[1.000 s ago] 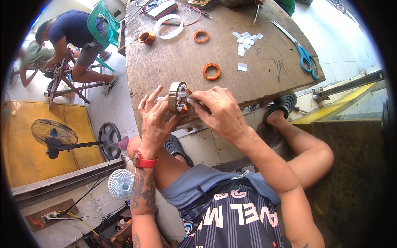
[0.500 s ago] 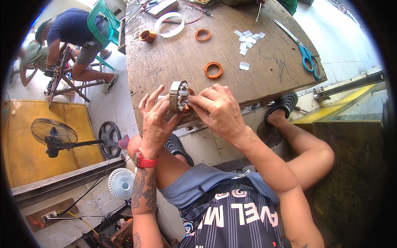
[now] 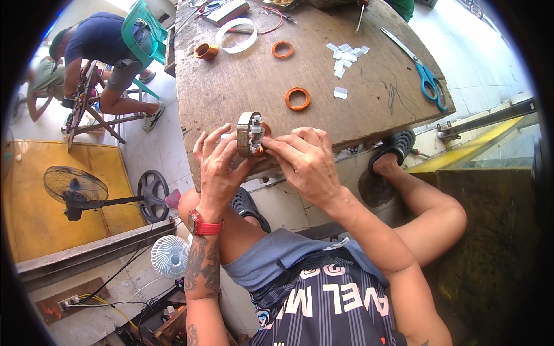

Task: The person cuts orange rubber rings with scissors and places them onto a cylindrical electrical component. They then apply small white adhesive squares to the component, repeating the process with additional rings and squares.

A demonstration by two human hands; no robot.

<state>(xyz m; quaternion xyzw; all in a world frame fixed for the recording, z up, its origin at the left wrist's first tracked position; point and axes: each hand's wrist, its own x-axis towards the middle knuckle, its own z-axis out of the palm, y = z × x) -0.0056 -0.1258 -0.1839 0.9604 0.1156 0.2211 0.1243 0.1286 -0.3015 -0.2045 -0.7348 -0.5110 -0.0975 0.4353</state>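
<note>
A motor stator [image 3: 245, 137], a metal ring with white insulating pieces along its slots, stands on edge near the table's near left corner. My left hand [image 3: 217, 167] is closed around its left side, thumb below and fingers behind. On its right face a copper wire coil [image 3: 266, 130] shows above and below the fingertips of my right hand [image 3: 307, 164]. Those fingers are pinched together on the coil against the slots; their tips partly hide it. Two loose copper coils, one nearer [image 3: 297, 98] and one farther [image 3: 283, 49], lie beyond the stator.
On the wooden table [image 3: 323, 69] are a copper wire roll [image 3: 206, 51], a white ring [image 3: 253, 40], small white insulating slips [image 3: 346, 56], blue-handled scissors [image 3: 430, 86] and a screwdriver [image 3: 362, 14]. A small fan [image 3: 169, 256] stands lower left. Another person [image 3: 98, 40] bends over at upper left.
My right hand has shifted slightly down and its knuckles have turned, fingertips still at the stator. My left hand and the stator have barely moved.
</note>
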